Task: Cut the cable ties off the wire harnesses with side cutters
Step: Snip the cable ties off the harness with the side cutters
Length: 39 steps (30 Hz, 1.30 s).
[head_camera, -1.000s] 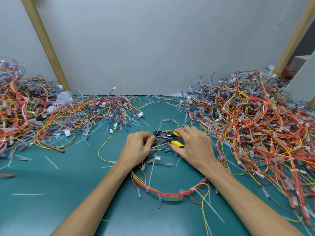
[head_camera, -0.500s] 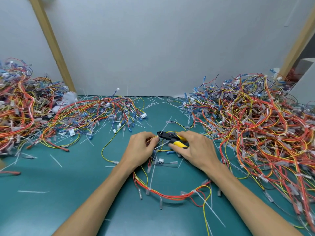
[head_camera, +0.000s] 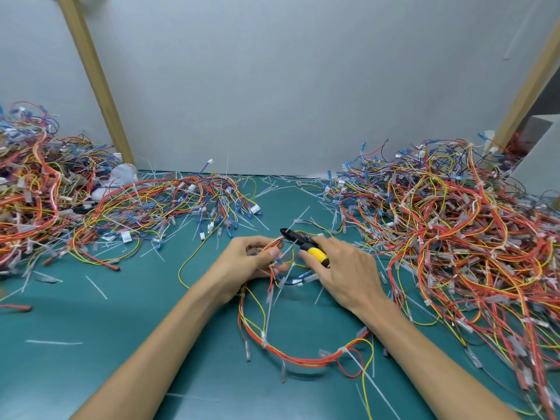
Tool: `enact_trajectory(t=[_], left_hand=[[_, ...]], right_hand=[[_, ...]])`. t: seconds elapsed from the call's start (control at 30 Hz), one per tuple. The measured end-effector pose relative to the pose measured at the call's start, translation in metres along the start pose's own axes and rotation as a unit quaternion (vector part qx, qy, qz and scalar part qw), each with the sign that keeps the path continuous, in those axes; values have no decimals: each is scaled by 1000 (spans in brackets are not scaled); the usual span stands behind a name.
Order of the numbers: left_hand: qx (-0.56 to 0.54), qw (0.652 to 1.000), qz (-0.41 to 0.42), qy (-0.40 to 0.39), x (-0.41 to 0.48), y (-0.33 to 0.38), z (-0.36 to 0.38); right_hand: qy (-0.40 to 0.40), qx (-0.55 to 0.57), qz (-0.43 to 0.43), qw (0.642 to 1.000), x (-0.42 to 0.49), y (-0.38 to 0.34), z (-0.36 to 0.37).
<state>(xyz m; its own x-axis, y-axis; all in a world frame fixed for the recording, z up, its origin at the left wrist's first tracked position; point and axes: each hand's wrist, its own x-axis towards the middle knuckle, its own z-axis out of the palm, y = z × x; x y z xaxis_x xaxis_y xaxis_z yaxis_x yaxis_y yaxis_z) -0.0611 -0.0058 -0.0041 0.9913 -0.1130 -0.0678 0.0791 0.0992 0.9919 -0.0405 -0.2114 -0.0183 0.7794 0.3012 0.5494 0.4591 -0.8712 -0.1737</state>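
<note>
A red and yellow wire harness (head_camera: 298,357) loops across the green mat in front of me, with white cable ties (head_camera: 264,341) still bound round it. My left hand (head_camera: 247,263) pinches a bunch of its wires at the top of the loop. My right hand (head_camera: 345,272) grips the yellow-handled side cutters (head_camera: 304,245). Their black jaws point left, at the wires just beyond my left fingertips. A white cable tie tail (head_camera: 288,251) sticks out between the two hands.
A large tangle of harnesses (head_camera: 454,234) fills the right side of the mat. Another pile (head_camera: 36,201) sits at the far left, with a flatter spread (head_camera: 169,204) beside it. Cut white tie scraps (head_camera: 54,341) litter the green mat (head_camera: 121,298). Two wooden posts lean against the grey wall.
Both hands lifted slightly and the cutters tilted, their jaws rising up-left toward the wires in my left hand. The camera shifted a little leftward.
</note>
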Motion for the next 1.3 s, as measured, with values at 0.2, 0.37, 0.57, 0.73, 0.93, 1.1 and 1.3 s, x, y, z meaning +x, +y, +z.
enact_trajectory(t=[0.2, 0.37, 0.57, 0.73, 0.93, 1.1, 1.3], left_hand=[[89, 989, 69, 99, 3, -3, 7], [147, 971, 133, 135, 6, -5, 8], [183, 961, 142, 151, 7, -9, 5], [225, 948, 161, 158, 8, -7, 2], [254, 938, 175, 157, 8, -8, 1], [248, 941, 172, 152, 8, -8, 1], [221, 951, 163, 145, 8, -7, 1]], right_hand=[[-8, 10, 8, 1000, 3, 3, -4], [-11, 7, 9, 1000, 1, 2, -2], [3, 19, 1, 1000, 0, 3, 0], [14, 11, -4, 1000, 0, 5, -1], [20, 6, -10, 1000, 0, 3, -2], [18, -2, -11, 1000, 0, 4, -1], [24, -3, -7, 1000, 0, 4, 0]])
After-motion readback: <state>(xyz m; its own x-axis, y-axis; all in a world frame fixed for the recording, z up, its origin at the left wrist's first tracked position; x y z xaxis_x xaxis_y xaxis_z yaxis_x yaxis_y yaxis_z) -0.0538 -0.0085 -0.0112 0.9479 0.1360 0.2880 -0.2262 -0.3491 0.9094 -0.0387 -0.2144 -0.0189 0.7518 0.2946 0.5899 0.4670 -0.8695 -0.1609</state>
